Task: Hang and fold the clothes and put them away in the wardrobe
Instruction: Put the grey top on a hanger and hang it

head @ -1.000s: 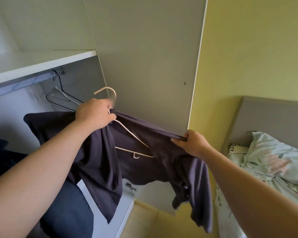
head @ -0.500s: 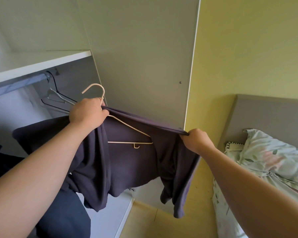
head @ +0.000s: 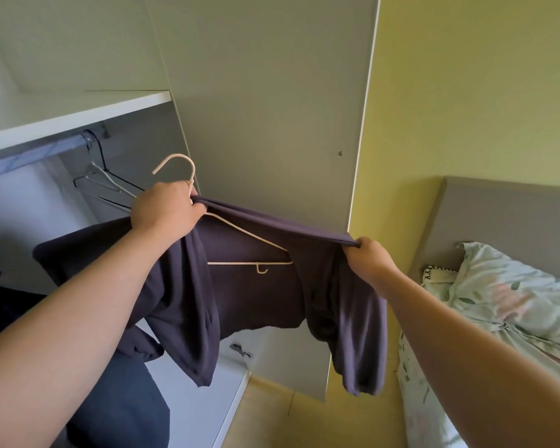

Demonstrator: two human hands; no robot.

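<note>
Between both hands, dark purple garment [head: 256,286] sags.

Three hangers were counted: one cream hanger [head: 240,263] at the centre and two wire hangers [head: 109,182] at nine o'clock. There was one purple garment [head: 256,292], one rail [head: 36,153], one shelf [head: 78,108], and one floral pillow [head: 511,295] at four o'clock. Two hands showed, left hand [head: 165,211] and right hand [head: 367,257].

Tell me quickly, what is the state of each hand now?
Left hand: closed, gripping the hanger at its neck.
Right hand: closed, pinching the shirt edge.
</note>
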